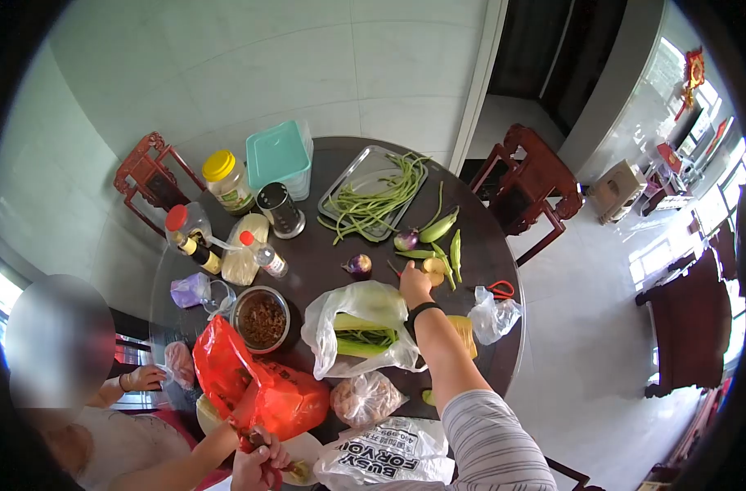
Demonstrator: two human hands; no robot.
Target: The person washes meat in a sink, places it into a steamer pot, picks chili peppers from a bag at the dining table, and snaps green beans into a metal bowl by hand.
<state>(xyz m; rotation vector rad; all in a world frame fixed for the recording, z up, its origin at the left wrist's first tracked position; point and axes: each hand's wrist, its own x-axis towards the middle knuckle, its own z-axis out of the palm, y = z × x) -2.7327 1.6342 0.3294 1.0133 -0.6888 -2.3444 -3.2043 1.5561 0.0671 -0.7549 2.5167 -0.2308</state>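
Across a round dark table [479, 233], vegetable sorting appears in hand around an open white bag [317, 335]; the next move likely calls for a sure pinch. Leftward and nearer than the bag, what seems the left hand [252, 472] curls, its hold unclear. Just beyond the bag, the right hand [416, 284], grip hidden, reaches beside small yellowish pieces [433, 266].

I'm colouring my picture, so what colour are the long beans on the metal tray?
The long beans are green, best seen in the head view.
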